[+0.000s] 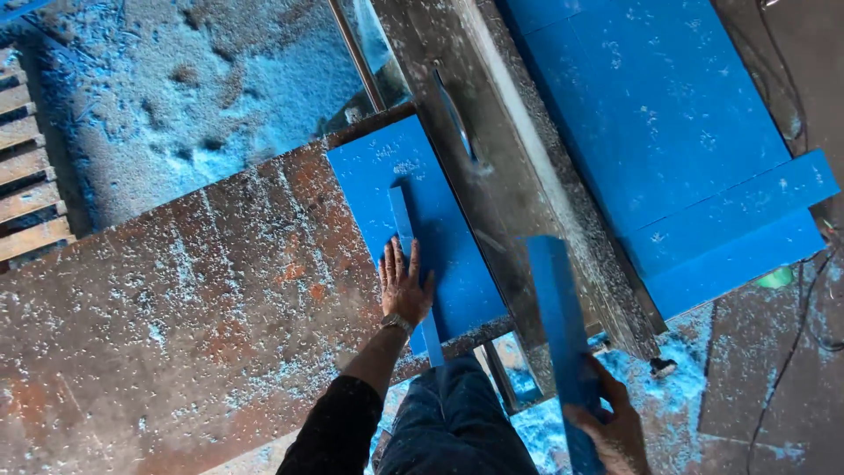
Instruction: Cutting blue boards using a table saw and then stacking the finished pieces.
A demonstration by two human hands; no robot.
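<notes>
My left hand (pixel 403 286) lies flat, fingers together, on a blue foam board (pixel 440 220) that rests on a rusty metal table (pixel 176 299). A thin blue strip (pixel 400 211) lies on the board just beyond my fingertips and runs back under my wrist. My right hand (pixel 615 422) grips the near end of a long narrow blue foam strip (pixel 558 308), held lifted over the grey saw table (pixel 510 193). The saw blade (pixel 454 114) stands in its slot just right of the board.
Large blue foam slabs (pixel 668 114) are stacked at the right beyond the saw table. Blue dust and shavings cover the floor (pixel 176 88). A wooden pallet (pixel 26 176) sits at the far left. Black cables (pixel 791 343) trail along the right edge.
</notes>
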